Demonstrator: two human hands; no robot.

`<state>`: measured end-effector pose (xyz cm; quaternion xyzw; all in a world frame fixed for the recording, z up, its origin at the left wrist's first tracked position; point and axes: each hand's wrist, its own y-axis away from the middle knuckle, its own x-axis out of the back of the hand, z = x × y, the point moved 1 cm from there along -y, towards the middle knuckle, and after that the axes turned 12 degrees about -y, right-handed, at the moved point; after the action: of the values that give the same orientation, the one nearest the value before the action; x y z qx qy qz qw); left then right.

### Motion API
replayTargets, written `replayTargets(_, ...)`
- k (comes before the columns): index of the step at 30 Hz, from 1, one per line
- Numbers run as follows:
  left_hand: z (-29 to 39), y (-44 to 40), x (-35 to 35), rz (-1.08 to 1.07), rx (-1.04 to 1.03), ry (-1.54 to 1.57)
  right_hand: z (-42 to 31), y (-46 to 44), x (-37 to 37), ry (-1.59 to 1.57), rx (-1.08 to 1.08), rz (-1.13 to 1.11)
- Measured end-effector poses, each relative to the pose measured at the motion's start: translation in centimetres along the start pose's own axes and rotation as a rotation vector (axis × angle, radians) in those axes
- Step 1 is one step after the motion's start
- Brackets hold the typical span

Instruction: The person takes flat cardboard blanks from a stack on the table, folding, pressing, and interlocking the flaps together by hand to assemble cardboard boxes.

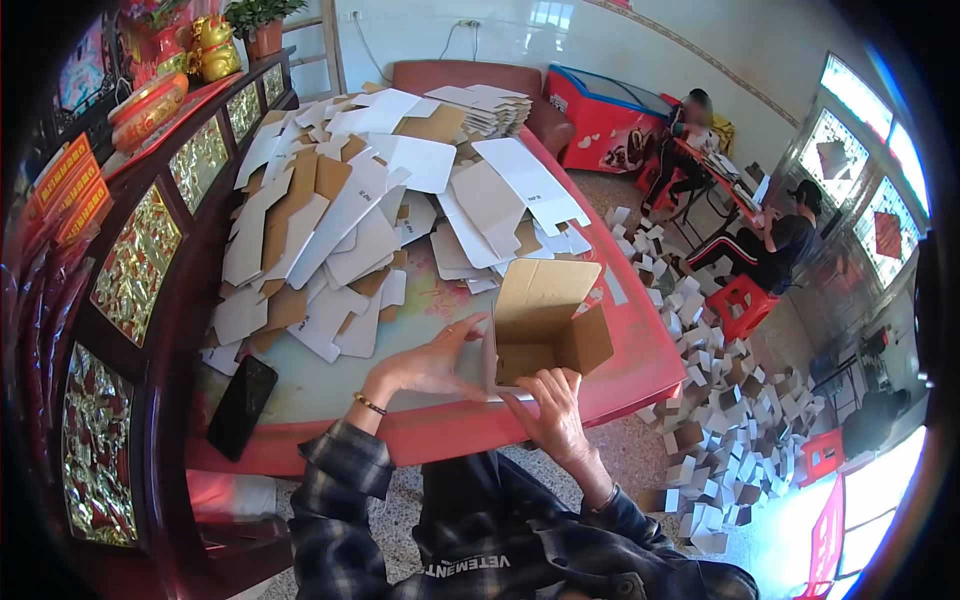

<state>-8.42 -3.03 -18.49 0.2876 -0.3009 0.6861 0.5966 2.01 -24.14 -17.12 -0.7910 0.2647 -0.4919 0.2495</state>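
Observation:
An open cardboard box point(530, 354), white outside and brown inside, stands near the front edge of the table with its lid flap point(548, 284) raised at the back. My right hand point(552, 412) grips the box's near wall, fingers over the rim and thumb outside. To the left of the box is my left hand point(436, 362), thumb and fingers spread apart; its fingertips are at the box's left side, and whether they touch is unclear. Beyond both hands lies a large heap of flat white-and-brown box blanks point(345, 225).
A black phone point(242, 408) lies at the table's left front. Many folded boxes point(735, 415) cover the floor on the right. Two people sit at a small table farther back, one on a red stool point(741, 306). A dark wooden cabinet point(165, 400) borders the left side.

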Motion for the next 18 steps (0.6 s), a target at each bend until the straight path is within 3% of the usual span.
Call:
replayTargets(7,0.0,0.1,0.0,-0.012,-0.005,-0.204,-0.1,0.1,-0.4,0.011,0.010,0.042)
replayTargets(18,0.6,0.1,0.4,-0.059,0.017,-0.208,-0.2,-0.2,-0.5,0.045,0.031,0.061)
